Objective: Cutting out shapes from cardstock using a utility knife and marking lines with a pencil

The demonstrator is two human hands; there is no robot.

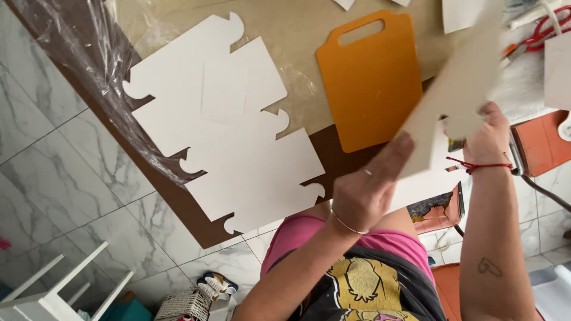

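The white card sheet (458, 89) is held in the air over the right-hand part of the table, tilted, its long edge running from the upper right down to the lower left. It is a flat, die-cut piece with straight sides and a notch in its lower edge. It holds its plane between the two grips without sagging, so it is judged stiff and light. The surface looks smooth, and thin board of this kind is likely to crease if bent sharply. Hold it at the edges, with flat fingers on the face and the thumb behind.

The left hand (364, 193) presses extended fingers against the lower corner of the sheet; the thumb is hidden, so whether it pinches or only supports cannot be told. The right hand (486, 138) is closed on the sheet's lower edge near the notch, fingers curled around it. A red cord sits on that wrist.

On the table (196, 223), a stack of similar white cutouts (238, 154) with curled tabs lies flat, well apart from the held sheet. An orange cutting board (372, 83) lies between the stack and the hands. Clear plastic film (89, 65) covers the table's far side. Red-handled scissors (544, 27) lie at the upper right.
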